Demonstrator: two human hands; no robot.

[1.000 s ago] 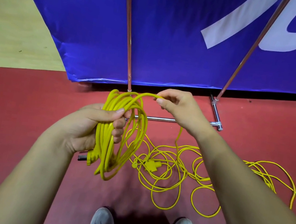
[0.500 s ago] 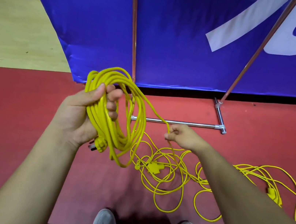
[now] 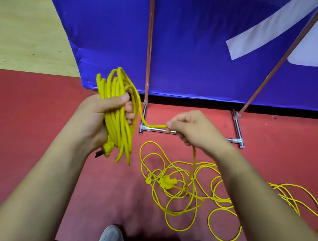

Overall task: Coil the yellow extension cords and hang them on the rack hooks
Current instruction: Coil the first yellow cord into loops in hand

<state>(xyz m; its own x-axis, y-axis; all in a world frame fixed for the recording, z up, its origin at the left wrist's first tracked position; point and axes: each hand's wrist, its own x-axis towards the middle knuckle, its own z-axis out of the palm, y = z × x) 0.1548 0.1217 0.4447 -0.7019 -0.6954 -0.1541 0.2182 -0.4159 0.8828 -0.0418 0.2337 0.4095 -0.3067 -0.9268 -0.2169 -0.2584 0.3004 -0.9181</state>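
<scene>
With the left hand [image 3: 101,115] clamped on the coiled yellow extension cord [image 3: 117,114] at centre frame, the right hand [image 3: 192,129] pinched its strand and should have laid an equal loop, untwisted, from the red floor [image 3: 18,130] tangle.

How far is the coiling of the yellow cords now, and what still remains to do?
Done: several loops sit bundled in the left hand. In hand: the right hand pinches the next stretch of cord. Left: much loose cord lies tangled on the red floor; nothing hangs yet.
</scene>
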